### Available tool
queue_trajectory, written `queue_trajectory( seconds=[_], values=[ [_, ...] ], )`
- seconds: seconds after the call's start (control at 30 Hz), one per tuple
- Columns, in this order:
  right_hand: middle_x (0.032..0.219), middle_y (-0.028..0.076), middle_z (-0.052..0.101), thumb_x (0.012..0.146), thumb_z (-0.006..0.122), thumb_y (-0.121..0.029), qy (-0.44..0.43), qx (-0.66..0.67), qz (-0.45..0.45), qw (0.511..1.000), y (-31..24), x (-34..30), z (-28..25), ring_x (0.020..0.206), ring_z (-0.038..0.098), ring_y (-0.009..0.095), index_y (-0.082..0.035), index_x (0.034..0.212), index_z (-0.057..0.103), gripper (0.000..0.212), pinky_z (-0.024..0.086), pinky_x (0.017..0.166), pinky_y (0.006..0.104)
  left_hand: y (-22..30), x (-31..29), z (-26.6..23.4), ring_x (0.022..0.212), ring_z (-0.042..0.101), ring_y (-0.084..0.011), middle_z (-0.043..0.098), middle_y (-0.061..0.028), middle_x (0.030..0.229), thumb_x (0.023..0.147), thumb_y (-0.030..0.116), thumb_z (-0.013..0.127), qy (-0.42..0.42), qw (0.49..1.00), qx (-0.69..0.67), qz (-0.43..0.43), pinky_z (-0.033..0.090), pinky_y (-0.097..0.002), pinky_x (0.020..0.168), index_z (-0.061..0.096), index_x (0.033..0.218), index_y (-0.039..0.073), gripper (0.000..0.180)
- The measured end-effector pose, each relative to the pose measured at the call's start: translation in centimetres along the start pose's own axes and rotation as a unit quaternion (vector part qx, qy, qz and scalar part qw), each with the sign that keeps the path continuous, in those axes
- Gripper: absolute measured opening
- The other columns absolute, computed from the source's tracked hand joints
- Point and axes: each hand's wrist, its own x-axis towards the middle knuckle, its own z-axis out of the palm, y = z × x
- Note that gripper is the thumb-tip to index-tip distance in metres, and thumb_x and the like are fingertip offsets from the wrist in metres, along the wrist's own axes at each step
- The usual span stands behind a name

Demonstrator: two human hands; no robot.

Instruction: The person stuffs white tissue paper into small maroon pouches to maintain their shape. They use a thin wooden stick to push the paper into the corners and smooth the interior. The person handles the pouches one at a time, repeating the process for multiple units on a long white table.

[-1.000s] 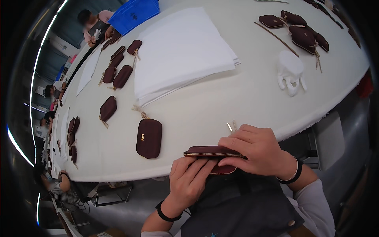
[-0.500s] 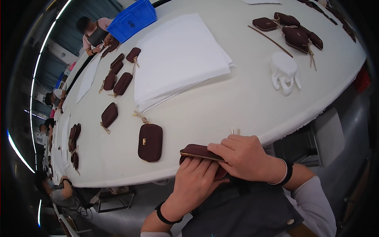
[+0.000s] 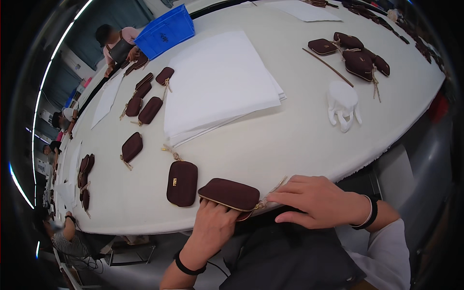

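Pouch (image 3: 229, 192): dk red, unzipped, tilted, at tbl (image 3: 145, 212) edge nearest me.
L hand (image 3: 215, 224): my fingers tucked in its mouth, thumb hidden; can't tell if gripping.
R hand (image 3: 314, 203): loose, thumb spread from fingers; fingertips at pull cord (image 3: 276, 186), can't tell if touching.
2nd pouch (image 3: 182, 183): on tbl, just L of mine.
Glove (image 3: 344, 104): white, on tbl, farther off to R.

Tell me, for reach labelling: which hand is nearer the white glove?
Right: the right hand is pictured below the white glove; the left hand, farther left, touches a maroon zip pouch.
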Motion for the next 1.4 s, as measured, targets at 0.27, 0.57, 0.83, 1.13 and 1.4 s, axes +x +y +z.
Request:
queue_trajectory(
  seconds=[0.27, 0.57, 0.83, 1.13, 1.4],
  values=[
    [0.128, 0.015, 0.06, 0.088, 0.073, -0.027, -0.093, -0.225, 0.011, 0.97, 4.9, 10.1, -4.8, 0.119, 0.057, 0.032, -0.005, 0.13, 0.056, 0.049, 0.05, 0.094, 0.0408, -2.4, -3.4, 3.5, 0.114, 0.06, -0.0302, 0.068, -0.0085, 0.111, 0.07, 0.007, 0.072, 0.075, 0.995, -0.05, -0.048, 0.041, -0.0488, 0.103, 0.075, 0.105, 0.013, 0.036],
    [0.148, 0.022, 0.047, 0.084, 0.07, -0.054, -0.094, -0.23, 0.01, 0.969, 15.9, 21.9, 1.5, 0.132, 0.05, 0.037, -0.01, 0.145, 0.049, 0.078, 0.042, 0.108, 0.0435, -2.4, -3.0, 4.2, 0.108, 0.063, -0.0294, 0.071, -0.0065, 0.104, 0.073, 0.016, 0.073, 0.111, 0.99, -0.064, -0.055, 0.045, -0.0468, 0.1, 0.076, 0.102, 0.015, 0.029],
    [0.11, 0.014, 0.072, 0.097, 0.058, -0.036, -0.131, -0.108, 0.153, 0.974, 14.5, 25.3, -0.8, 0.102, 0.065, 0.036, -0.014, 0.122, 0.069, 0.036, 0.051, 0.09, 0.0429, -2.5, -3.1, 3.8, 0.107, 0.063, -0.0281, 0.071, -0.0056, 0.105, 0.073, 0.019, 0.074, 0.117, 0.99, -0.056, -0.056, 0.045, -0.045, 0.099, 0.076, 0.102, 0.016, 0.03],
    [0.094, 0.014, 0.073, 0.094, 0.053, -0.015, 0.08, -0.161, 0.124, 0.976, 18.2, 25.4, 1.4, 0.09, 0.067, 0.037, -0.012, 0.112, 0.07, 0.025, 0.052, 0.082, 0.0465, -2.2, -3.1, 3.7, 0.105, 0.063, -0.0286, 0.071, -0.0059, 0.101, 0.074, 0.02, 0.074, 0.11, 0.991, -0.045, -0.055, 0.046, -0.0427, 0.097, 0.077, 0.097, 0.015, 0.024],
    [0.088, 0.019, 0.07, 0.098, 0.051, -0.024, 0.032, -0.182, 0.125, 0.975, 13.4, 17.0, 0.6, 0.086, 0.066, 0.04, -0.008, 0.117, 0.056, 0.025, 0.051, 0.076, 0.0505, -2.5, -3.6, 3.7, 0.117, 0.059, -0.0315, 0.068, -0.0084, 0.115, 0.083, 0.038, 0.075, 0.156, 0.984, -0.086, -0.022, 0.041, -0.0462, 0.106, 0.076, 0.105, 0.015, 0.031]
  ],
)
